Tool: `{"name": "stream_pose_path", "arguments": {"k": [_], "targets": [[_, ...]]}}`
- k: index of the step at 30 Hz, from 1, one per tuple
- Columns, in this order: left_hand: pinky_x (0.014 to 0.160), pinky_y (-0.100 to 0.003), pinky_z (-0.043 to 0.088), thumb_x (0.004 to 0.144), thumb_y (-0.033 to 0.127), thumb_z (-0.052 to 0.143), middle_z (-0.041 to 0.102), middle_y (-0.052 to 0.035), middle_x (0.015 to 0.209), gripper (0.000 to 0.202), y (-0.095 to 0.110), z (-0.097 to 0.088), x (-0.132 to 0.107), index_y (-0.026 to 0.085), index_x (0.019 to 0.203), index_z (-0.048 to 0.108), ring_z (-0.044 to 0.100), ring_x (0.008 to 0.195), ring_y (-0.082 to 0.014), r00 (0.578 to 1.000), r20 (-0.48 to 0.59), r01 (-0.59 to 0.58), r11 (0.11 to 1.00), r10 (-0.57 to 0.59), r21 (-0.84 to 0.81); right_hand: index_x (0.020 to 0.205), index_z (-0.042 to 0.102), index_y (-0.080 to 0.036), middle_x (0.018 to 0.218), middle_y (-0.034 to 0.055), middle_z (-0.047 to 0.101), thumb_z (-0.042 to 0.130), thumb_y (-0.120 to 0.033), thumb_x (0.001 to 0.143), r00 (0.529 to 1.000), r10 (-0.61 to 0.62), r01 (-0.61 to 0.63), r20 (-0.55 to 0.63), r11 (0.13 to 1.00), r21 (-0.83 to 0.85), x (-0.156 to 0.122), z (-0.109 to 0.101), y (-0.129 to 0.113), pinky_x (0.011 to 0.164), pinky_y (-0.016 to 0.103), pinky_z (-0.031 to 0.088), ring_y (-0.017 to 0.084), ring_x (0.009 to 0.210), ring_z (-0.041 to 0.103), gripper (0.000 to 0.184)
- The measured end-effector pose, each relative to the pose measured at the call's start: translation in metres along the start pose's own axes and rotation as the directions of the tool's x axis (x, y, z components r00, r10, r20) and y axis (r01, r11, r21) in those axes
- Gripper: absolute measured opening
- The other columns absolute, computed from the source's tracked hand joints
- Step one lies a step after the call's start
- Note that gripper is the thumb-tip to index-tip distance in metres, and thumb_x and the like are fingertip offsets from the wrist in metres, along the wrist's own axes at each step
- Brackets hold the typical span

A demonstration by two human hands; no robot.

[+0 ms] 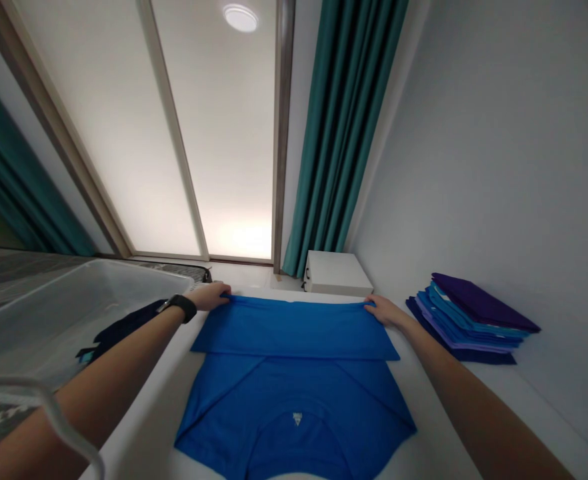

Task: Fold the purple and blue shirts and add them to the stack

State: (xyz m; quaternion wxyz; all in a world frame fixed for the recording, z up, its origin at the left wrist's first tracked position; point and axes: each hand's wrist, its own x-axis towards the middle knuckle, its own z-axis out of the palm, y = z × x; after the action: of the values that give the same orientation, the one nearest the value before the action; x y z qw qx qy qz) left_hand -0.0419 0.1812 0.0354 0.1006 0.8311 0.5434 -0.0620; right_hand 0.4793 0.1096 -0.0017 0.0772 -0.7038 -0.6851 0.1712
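Observation:
A blue T-shirt (294,387) lies flat on the white table, its neckline and small white logo toward me. Its far part is folded over, so a straight hem crosses the middle of the shirt. My left hand (213,295), with a black watch on the wrist, pinches the far left corner of the fold. At the far right corner, my right hand (384,310) grips the same folded edge between thumb and fingers. The cloth between both hands is stretched nearly straight.
A stack of folded clothes (469,320) in blues and purples sits at the right by the wall. At the left stands a translucent plastic bin (99,280) with dark clothing inside. Beyond the table is a small white cabinet (338,270). A pale cable (57,413) curves at lower left.

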Motion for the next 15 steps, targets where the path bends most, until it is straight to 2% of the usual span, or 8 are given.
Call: {"name": "stream_pose_path", "arguments": {"k": [7, 12, 15], "targets": [[0.084, -0.033, 0.048, 0.084, 0.027, 0.054, 0.070, -0.0079, 0.098, 0.020, 0.003, 0.000, 0.002, 0.022, 0.098, 0.067, 0.065, 0.095, -0.0239, 1.000, -0.015, 0.005, 0.997, -0.004, 0.071, 0.096, 0.070, -0.013, 0.093, 0.0068, 0.072, 0.053, -0.017, 0.083, 1.000, -0.015, 0.016, 0.022, 1.000, -0.024, -0.002, 0.002, -0.002, 0.077, 0.026, 0.046, 0.019, 0.084, 0.065, 0.022], [0.082, -0.040, 0.049, 0.089, 0.030, 0.044, 0.068, -0.0130, 0.107, 0.028, 0.013, 0.000, -0.001, 0.021, 0.110, 0.062, 0.065, 0.098, -0.0292, 0.994, -0.086, 0.076, 0.990, -0.066, 0.116, 0.108, 0.067, -0.014, 0.108, 0.0098, 0.069, 0.046, -0.018, 0.089, 0.999, -0.012, 0.008, -0.043, 0.996, -0.093, -0.004, 0.000, -0.007, 0.086, 0.027, 0.043, 0.020, 0.100, 0.063, 0.028], [0.082, -0.042, 0.048, 0.088, 0.029, 0.044, 0.068, -0.0149, 0.106, 0.029, 0.018, 0.001, -0.002, 0.019, 0.109, 0.062, 0.065, 0.098, -0.0312, 0.993, -0.099, 0.081, 0.987, -0.067, 0.136, 0.107, 0.066, -0.016, 0.111, 0.0109, 0.068, 0.047, -0.019, 0.089, 0.999, -0.002, -0.005, -0.043, 0.986, -0.165, -0.006, 0.000, -0.012, 0.088, 0.030, 0.042, 0.022, 0.104, 0.061, 0.027]]}}
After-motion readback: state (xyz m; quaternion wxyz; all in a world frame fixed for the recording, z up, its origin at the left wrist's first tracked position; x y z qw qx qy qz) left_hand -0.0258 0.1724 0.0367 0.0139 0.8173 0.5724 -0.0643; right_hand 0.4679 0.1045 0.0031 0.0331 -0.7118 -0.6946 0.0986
